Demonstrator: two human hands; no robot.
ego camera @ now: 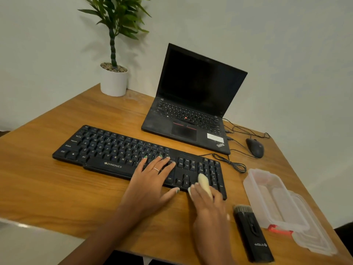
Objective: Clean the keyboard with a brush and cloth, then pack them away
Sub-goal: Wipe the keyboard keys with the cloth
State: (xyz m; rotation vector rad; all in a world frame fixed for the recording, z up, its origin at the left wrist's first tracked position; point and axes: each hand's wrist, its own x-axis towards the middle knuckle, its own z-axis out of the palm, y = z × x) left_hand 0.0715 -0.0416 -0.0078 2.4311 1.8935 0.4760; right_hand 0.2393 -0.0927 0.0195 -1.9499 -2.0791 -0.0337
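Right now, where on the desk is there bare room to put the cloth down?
The wood in front of the keyboard, left of the left hand, is bare. So is the stretch between the plant pot and the keyboard. The right side is crowded: brush, open box and its lid.

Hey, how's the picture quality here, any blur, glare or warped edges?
Head view: wide-angle bend curves the table edges; the cloth in the right hand smears with motion blur; the left hand on the keyboard looks sharper; the laptop screen is dark, without glare.
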